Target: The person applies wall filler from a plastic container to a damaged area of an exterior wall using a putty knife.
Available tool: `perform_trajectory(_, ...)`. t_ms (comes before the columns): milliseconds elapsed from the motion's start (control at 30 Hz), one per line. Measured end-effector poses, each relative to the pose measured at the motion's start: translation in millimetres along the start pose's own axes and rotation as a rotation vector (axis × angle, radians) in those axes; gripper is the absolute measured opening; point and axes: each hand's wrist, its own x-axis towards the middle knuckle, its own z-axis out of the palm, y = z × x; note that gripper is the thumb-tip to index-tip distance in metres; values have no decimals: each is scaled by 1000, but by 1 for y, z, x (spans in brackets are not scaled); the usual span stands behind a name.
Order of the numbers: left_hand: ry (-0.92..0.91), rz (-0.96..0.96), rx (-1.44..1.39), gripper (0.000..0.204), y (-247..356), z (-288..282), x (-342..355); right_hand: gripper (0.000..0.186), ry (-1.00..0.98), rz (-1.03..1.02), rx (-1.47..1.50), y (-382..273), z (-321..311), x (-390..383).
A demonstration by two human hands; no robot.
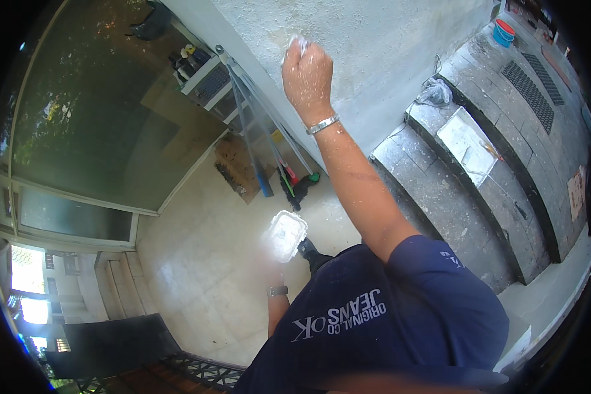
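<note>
My right hand (306, 82) is raised against the off-white wall (381, 39), its fingers closed on a crumpled white wad (299, 43), perhaps cloth or paper; I cannot tell which. White specks cover that hand and its forearm, and a metal bracelet circles the wrist. Lower down, my left hand (274, 272), with a dark watch at its wrist, holds a white rectangular tub (287, 235) with white material in it. Glare blurs this hand, and its fingers are mostly hidden.
Mops and brooms (259, 125) lean by the wall corner next to a shelf (207, 82). To the right, grey steps (453, 197) carry a white-smeared tray (467, 146) and a plastic bag (435, 93). A blue bucket with a red rim (503, 33) stands farther off. A glass panel (98, 125) is at left.
</note>
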Motion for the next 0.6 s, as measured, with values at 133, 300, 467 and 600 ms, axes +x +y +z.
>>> perform_trajectory(133, 52, 7, -71, 41, 10, -1, -9, 26, -173, 123, 28, -34, -47, 39)
perform_trajectory(300, 77, 52, 32, 39, -13, -18, 4, 22, 123, -792, -360, 1, -51, 64)
perform_trajectory(467, 61, 96, 18, 39, -27, -17, 11, 38, -257, -1001, -522, 86, -17, -7)
perform_trajectory(600, 5, -18, -143, 39, -5, -2, 4, 36, -505, -837, -417, 129, -46, -61)
